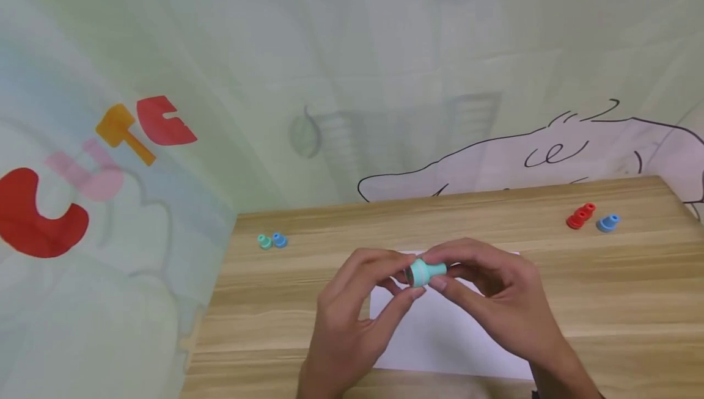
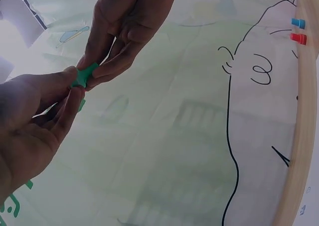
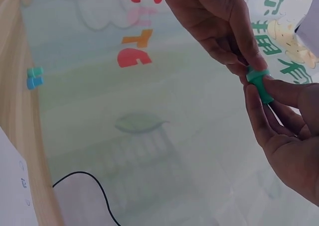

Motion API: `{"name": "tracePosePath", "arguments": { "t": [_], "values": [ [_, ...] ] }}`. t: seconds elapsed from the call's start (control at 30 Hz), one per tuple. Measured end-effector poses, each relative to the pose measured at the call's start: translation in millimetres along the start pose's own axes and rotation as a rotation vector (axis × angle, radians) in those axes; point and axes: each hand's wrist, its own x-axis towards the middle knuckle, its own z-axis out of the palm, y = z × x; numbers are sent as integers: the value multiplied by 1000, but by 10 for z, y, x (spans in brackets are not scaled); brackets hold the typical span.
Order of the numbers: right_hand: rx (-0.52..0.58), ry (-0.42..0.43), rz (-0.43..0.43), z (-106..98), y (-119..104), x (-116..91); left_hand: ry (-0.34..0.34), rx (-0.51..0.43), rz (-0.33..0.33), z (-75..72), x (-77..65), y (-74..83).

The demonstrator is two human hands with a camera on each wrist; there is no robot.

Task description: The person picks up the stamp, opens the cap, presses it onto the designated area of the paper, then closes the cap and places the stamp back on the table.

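A small mint-green toy stamp point(image 1: 421, 272), wide at one end and narrow at the other, lies sideways between my two hands. Thumb and fingers of my left hand point(image 1: 357, 310) pinch its wide end, on the left in the head view. My right hand point(image 1: 503, 301) holds the narrow handle end between thumb and index finger. Both hands are over a white sheet of paper point(image 1: 440, 344). In the right wrist view the stamp point(image 3: 259, 81) shows its flared base up at the left hand's fingertips. Fingers partly cover the stamp in the left wrist view.
On the wooden table point(image 1: 264, 325), a mint-green stamp point(image 1: 264, 241) and a blue one point(image 1: 280, 240) stand at the back left. Two red stamps point(image 1: 580, 216) and a blue stamp point(image 1: 608, 223) are at the back right. A printed cloth point(image 1: 352, 81) hangs behind and to the left.
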Motion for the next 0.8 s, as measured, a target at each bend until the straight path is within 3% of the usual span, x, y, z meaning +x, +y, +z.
{"name": "tracePosePath", "arguments": {
  "t": [0.17,0.57,0.8],
  "values": [
    [14,-59,3,10,4,3,-23,-27,23,-59,1,16],
    [19,-135,148,-50,17,-65,-83,-47,84,-84,-54,-43],
    [-66,-107,222,-80,-39,-55,-87,-48,30,-60,-21,-20]
  ]
}}
